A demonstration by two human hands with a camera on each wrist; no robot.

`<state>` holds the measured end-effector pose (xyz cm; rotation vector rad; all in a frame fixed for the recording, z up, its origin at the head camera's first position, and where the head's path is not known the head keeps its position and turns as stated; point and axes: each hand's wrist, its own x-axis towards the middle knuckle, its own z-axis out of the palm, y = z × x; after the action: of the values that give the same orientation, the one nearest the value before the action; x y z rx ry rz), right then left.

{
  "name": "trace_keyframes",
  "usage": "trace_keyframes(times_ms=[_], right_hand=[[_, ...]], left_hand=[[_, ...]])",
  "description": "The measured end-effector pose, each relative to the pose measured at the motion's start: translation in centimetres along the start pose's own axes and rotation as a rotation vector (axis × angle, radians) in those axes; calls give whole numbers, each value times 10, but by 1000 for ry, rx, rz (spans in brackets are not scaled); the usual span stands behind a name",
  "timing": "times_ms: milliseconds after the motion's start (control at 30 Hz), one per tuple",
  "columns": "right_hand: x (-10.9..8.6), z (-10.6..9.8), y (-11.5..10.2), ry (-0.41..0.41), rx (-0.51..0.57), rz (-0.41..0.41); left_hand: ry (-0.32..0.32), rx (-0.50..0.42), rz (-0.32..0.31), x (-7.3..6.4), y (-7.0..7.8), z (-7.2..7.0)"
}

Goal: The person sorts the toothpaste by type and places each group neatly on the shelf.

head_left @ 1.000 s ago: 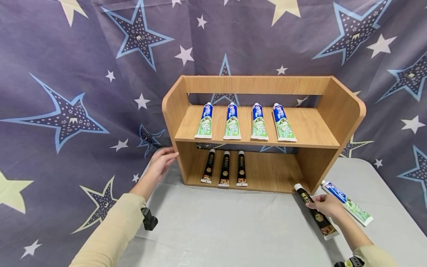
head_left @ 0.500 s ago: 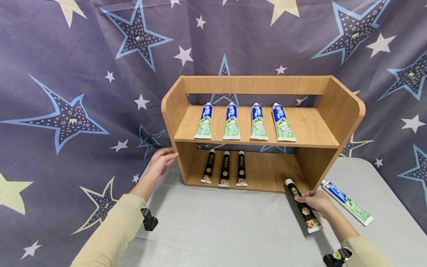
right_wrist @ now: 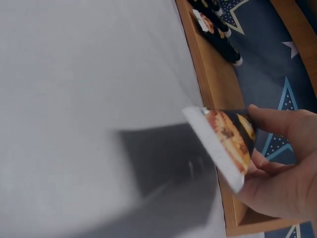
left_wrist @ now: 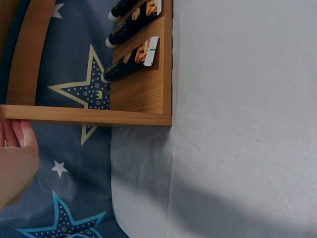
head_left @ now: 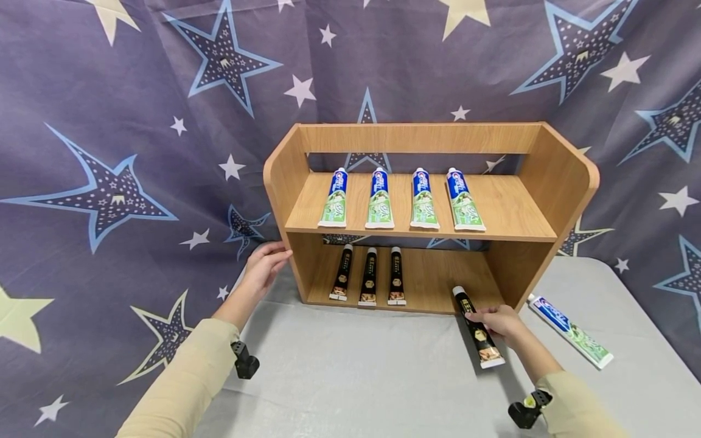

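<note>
My right hand (head_left: pixel 499 322) grips a black toothpaste tube (head_left: pixel 479 331) around its middle, thumb on top. The tube's white cap reaches over the front edge of the lower shelf, and its flat crimped end (right_wrist: pixel 215 148) faces the right wrist camera. My left hand (head_left: pixel 265 267) rests its fingertips on the left side panel of the wooden two-tier shelf (head_left: pixel 504 201). Three black toothpaste tubes (head_left: pixel 369 277) lie in a row on the lower shelf, toward its left. Several blue-and-green toothpaste tubes (head_left: pixel 380 199) lie side by side on the upper shelf.
Another blue-and-green toothpaste tube (head_left: pixel 571 331) lies on the grey-covered table (head_left: pixel 350 371), right of the shelf. A star-patterned curtain (head_left: pixel 137 91) hangs close behind. The shelf's right side panel (head_left: pixel 564 182) stands between the loose tube and the lower compartment.
My right hand has carried the black toothpaste tube leftward and forward, from beside the right panel's foot to the lower shelf's opening. The left hand has stayed in place.
</note>
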<state>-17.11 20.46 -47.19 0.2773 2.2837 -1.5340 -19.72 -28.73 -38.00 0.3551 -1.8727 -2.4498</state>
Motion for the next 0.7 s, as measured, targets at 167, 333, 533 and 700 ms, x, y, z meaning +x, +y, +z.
trace_keyframes(times_ms=[167, 333, 533, 700], right_hand=[[4, 12, -10, 9, 39, 27], [10, 23, -17, -15, 116, 52], [19, 30, -26, -76, 219, 98], [43, 33, -19, -137, 259, 86]], left_hand=[[-1, 5, -1, 1, 0, 0], [-1, 27, -8, 1, -1, 0], [-6, 18, -4, 2, 0, 0], [-1, 4, -3, 3, -1, 0]])
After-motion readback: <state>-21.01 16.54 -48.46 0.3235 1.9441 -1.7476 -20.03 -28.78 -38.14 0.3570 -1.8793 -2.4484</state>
